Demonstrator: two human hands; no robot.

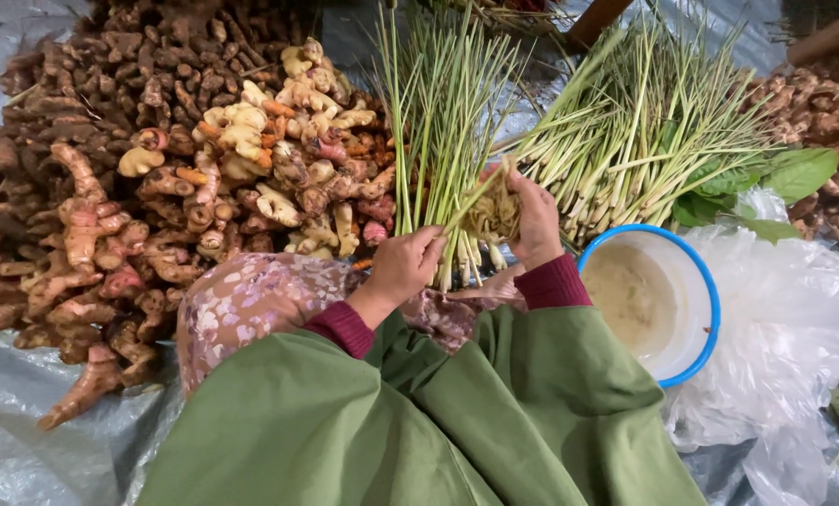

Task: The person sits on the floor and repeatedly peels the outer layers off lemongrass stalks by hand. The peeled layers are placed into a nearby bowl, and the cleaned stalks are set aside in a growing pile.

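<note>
Gripping pale green lemongrass stalk (475, 201), stringy root end, both hands (532, 225)

Root heaps (157, 169), blue-rimmed bowl (710, 309)

Green sleeves (550, 375), blue-rimmed white bowl (710, 309), floral cloth (251, 300).

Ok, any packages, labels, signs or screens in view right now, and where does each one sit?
No labels, signs or screens show.
Clear plastic bag: right of the person, crumpled, translucent white, unprinted.
Blue-rimmed white bowl: round, on that plastic, beside the right hand.
Grey plastic sheet: spread flat under the roots at lower left, plain.
</note>
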